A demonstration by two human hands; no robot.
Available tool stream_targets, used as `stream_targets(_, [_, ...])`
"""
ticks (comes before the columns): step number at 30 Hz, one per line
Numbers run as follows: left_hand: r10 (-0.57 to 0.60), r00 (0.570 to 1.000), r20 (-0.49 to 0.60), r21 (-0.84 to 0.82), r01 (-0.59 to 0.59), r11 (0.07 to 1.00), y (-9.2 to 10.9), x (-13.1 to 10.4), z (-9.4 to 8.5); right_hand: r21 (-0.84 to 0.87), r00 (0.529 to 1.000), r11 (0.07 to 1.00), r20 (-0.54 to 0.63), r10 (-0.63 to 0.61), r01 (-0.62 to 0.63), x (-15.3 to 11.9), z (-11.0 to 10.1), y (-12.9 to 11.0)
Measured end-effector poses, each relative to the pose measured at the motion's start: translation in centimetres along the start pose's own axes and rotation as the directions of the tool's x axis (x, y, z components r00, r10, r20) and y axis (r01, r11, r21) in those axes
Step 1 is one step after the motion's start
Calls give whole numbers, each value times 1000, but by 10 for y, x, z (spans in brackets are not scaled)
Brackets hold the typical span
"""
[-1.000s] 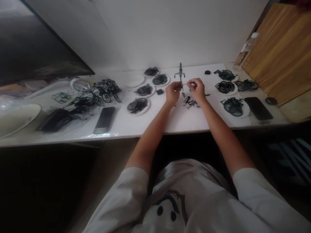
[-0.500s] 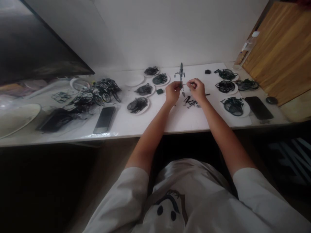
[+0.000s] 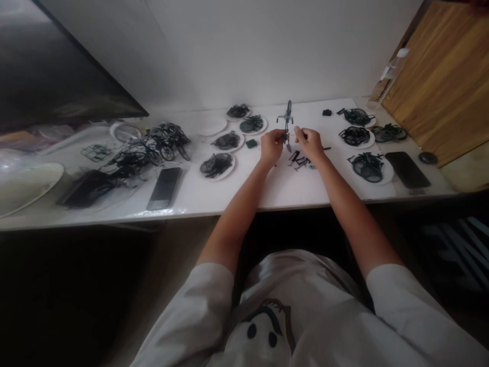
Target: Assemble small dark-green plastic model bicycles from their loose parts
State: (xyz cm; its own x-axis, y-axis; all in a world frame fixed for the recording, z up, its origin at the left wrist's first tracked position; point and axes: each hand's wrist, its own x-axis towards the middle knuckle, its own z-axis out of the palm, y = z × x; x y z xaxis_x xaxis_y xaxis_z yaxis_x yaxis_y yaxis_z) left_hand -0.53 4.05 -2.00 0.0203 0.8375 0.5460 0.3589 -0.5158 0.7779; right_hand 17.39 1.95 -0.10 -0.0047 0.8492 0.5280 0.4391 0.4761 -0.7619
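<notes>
A small model bicycle (image 3: 288, 114) stands before me, its front wheel and handlebar pointing to the wall. My left hand (image 3: 272, 145) is closed on the model bicycle near its rear half. From the right, my right hand (image 3: 310, 142) pinches something thin at the bicycle's side; it is too small to name. Just below the hands, several loose dark bicycle parts (image 3: 300, 161) lie on the white board (image 3: 290, 191). A small green block (image 3: 251, 143) rests left of my left hand.
Plates of dark bicycle parts stand on the left (image 3: 217, 166) and right (image 3: 370, 167). A heap of model bicycles (image 3: 164, 142) and a phone (image 3: 165, 188) lie further left. On the right are a dark phone (image 3: 408, 169) and a clear bottle (image 3: 389, 76).
The model bicycle's front end has shifted slightly to the right. My right hand's fingers have changed their pose beside it, while my left hand keeps its hold.
</notes>
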Motion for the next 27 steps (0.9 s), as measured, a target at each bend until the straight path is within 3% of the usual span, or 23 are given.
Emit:
stream_targets(8, [-27, 999, -34, 21, 28, 999, -1, 2, -3, 74, 997, 994, -6, 75, -75, 5, 10, 18])
stream_targets(19, [-22, 999, -25, 21, 23, 1000, -5, 2, -4, -21, 997, 1000, 78, 21, -19, 4, 4, 15])
stream_targets(27, [-25, 999, -27, 25, 25, 999, -1, 2, -5, 60, 992, 992, 71, 103, -107, 0, 7, 9])
